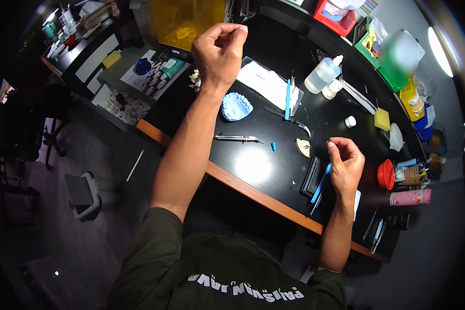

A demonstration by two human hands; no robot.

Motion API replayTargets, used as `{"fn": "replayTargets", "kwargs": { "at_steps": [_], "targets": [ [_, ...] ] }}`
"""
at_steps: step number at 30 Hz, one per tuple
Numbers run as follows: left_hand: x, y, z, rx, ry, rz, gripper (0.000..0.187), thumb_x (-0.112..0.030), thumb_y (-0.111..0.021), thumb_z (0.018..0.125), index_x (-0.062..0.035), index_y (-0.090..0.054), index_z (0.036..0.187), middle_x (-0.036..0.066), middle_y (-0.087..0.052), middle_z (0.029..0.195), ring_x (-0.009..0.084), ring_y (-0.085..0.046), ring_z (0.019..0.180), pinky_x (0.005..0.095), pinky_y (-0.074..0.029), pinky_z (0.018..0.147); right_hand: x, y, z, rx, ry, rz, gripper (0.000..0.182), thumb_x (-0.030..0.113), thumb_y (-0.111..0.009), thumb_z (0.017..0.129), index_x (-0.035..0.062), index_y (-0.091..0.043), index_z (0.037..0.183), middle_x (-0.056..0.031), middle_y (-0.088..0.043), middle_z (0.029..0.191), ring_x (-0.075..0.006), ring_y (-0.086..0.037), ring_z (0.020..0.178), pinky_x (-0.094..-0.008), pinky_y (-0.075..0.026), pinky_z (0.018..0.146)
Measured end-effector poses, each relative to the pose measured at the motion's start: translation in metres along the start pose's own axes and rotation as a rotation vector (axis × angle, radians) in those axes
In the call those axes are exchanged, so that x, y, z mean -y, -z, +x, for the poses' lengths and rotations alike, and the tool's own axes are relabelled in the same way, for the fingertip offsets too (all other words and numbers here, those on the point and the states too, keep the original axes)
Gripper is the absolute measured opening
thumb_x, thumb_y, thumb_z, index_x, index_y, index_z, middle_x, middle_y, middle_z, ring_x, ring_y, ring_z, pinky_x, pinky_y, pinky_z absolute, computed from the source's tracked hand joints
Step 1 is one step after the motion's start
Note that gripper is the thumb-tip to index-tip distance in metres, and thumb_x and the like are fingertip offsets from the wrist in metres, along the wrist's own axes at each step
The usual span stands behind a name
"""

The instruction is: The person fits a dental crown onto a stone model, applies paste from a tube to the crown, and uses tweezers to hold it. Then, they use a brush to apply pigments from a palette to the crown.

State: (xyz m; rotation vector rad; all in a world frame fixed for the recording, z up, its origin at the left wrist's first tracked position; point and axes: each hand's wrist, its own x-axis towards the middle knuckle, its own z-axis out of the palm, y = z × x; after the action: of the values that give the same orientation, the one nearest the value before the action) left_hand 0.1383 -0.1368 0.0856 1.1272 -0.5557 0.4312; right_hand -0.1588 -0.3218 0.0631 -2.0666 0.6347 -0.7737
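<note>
My left hand (pixel 219 54) is raised over the far left part of the black bench, fingers curled into a pinch. Below it, a blue dental model (pixel 236 107) rests on the bench. My right hand (pixel 347 164) hovers at the right with thumb and forefinger pressed together; anything between them is too small to name. Just left of that hand are a blue-handled tool (pixel 321 184) and a black case (pixel 310 175). A cream dental model piece (pixel 303 148) lies nearby. Between the hands are metal tweezers (pixel 238 138) and a small blue piece (pixel 274 146).
White paper (pixel 263 80) lies at the back with a blue stick (pixel 288 101) across its edge. Beyond stand a squeeze bottle (pixel 320 75) and a white jar (pixel 331 89). A red bowl (pixel 385 174) and a pink tumbler (pixel 410 197) are at right. A wooden edge (pixel 263 195) borders the bench.
</note>
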Motion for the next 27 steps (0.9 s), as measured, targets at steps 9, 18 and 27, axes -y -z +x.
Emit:
{"fn": "replayTargets", "kwargs": {
  "at_steps": [9, 18, 27],
  "targets": [
    [-0.048, 0.039, -0.021, 0.728, 0.242, 0.974, 0.034, -0.024, -0.087, 0.084, 0.0018, -0.08, 0.105, 0.022, -0.078, 0.102, 0.0332, -0.077, 0.097, 0.0405, -0.06, 0.087, 0.008, -0.001, -0.004, -0.049, 0.067, -0.078, 0.006, 0.003, -0.078, 0.09, 0.0003, -0.078, 0.096, -0.0025, -0.074, 0.078, -0.0066, -0.064, 0.07, -0.0242, -0.051, 0.065],
    [-0.043, 0.046, -0.059, 0.755, 0.26, 1.15, 0.034, -0.015, -0.083, 0.084, 0.0018, -0.074, 0.112, 0.021, -0.078, 0.103, 0.0374, -0.076, 0.097, 0.0458, -0.059, 0.088, 0.017, 0.001, -0.01, -0.051, 0.097, -0.077, 0.007, 0.005, -0.078, 0.088, 0.0005, -0.079, 0.094, -0.0067, -0.074, 0.076, -0.0085, -0.066, 0.066, -0.0252, -0.051, 0.061],
    [-0.041, 0.016, -0.022, 0.631, -0.138, 0.833, 0.025, 0.0, -0.076, 0.087, 0.0033, -0.071, 0.111, 0.022, -0.076, 0.096, 0.0337, -0.076, 0.089, 0.0381, -0.057, 0.08, 0.025, 0.003, -0.012, -0.08, 0.123, -0.003, 0.005, 0.002, -0.077, 0.086, -0.0002, -0.077, 0.091, -0.0118, -0.073, 0.079, -0.017, -0.069, 0.066, -0.0302, -0.054, 0.062]
  ]
}}
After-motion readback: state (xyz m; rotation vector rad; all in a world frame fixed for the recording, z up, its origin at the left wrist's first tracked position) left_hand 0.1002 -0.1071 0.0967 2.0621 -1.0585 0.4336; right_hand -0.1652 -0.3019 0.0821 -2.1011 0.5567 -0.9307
